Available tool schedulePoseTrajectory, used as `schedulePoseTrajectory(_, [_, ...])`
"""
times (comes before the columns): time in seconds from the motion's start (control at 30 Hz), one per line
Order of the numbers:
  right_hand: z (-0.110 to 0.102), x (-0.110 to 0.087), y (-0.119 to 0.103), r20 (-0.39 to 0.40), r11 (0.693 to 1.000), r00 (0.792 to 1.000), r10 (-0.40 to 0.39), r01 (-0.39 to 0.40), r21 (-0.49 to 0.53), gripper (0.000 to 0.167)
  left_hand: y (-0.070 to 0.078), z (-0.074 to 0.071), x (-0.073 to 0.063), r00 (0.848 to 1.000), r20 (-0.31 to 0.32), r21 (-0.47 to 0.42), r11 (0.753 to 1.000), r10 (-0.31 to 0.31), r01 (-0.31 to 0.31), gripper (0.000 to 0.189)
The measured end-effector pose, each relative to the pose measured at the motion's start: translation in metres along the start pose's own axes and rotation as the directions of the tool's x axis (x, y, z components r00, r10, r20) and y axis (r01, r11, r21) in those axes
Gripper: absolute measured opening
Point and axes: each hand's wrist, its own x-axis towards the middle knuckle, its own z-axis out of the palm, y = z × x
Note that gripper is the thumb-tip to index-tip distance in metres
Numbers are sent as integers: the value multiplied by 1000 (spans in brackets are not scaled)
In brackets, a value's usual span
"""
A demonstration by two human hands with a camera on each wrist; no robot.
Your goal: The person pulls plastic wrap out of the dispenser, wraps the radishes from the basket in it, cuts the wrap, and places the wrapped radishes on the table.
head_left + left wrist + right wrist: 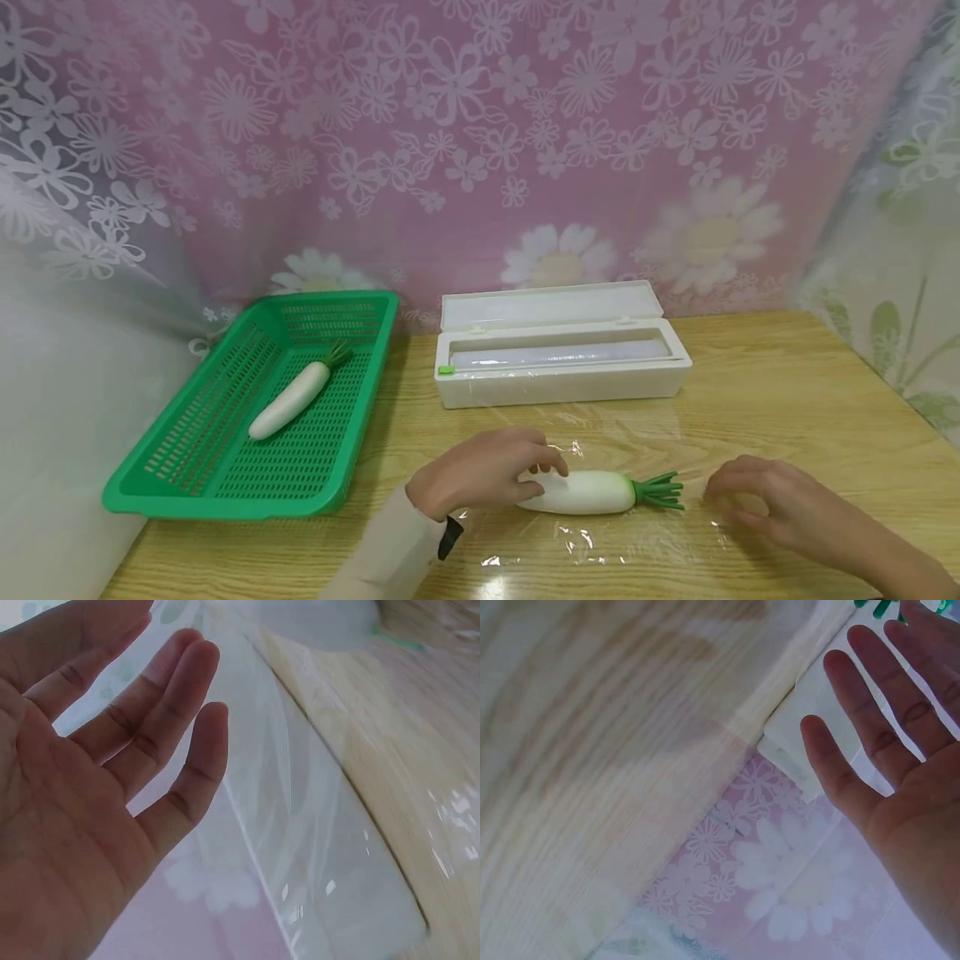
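Observation:
A white radish [588, 492] with short green stems lies sideways on a sheet of clear plastic wrap [592, 546] spread over the table. My left hand [491, 471] is at the radish's left end, loosely bent fingers overlapping it in the head view. In the left wrist view that hand [112, 757] shows a bare palm and relaxed fingers. Off the stem end, to the right, hovers my right hand [780, 504], holding nothing. Its fingers [862, 724] are spread and fairly straight in the right wrist view, with green stems [885, 609] at the top edge.
Behind the radish stands a white wrap dispenser box [562, 386], lid raised, a roll [562, 353] inside and a green slider [446, 369] on its front edge. At left, a green basket [225, 506] holds another radish [288, 402]. A flowered curtain [465, 167] hangs behind.

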Motion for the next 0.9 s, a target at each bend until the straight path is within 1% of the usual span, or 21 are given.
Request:
schedulePoseTrajectory(0.07, [0, 1, -2, -1, 1000, 1000, -19, 19, 21, 49, 0, -1, -11, 1000, -24, 10, 1000, -6, 6, 20])
schedulePoseTrajectory(0.17, [1, 1, -6, 14, 999, 999, -34, 33, 40, 49, -1, 1, -24, 999, -40, 26, 1000, -7, 8, 14])
schedulePoseTrajectory(0.3, [4, 1, -10, 46, 998, 998, -53, 51, 45, 45, -3, 7, -39, 999, -11, 39, 999, -34, 34, 10])
schedulePoseTrajectory(0.43, [7, -1, -13, 87, 998, 995, -54, 52, 31, 39, -4, 13, -52, 997, 27, 53, 996, -75, 73, 9])
schedulePoseTrajectory(0.53, [10, -5, -16, 127, 999, 991, -47, 45, 22, 37, -7, 18, -60, 995, 37, 46, 995, -91, 89, 12])
schedulePoseTrajectory(0.67, [12, -8, -19, 173, 999, 984, -32, 30, 18, 40, -9, 25, -70, 994, 57, 25, 995, -94, 92, 19])
schedulePoseTrajectory(0.83, [13, -9, -21, 179, 999, 983, -33, 32, 12, 44, -12, 33, -78, 988, 97, 43, 993, -118, 114, 24])
schedulePoseTrajectory(0.9, [14, -8, -22, 167, 998, 984, -56, 55, 11, 45, -13, 36, -80, 986, 101, 62, 990, -130, 124, 25])
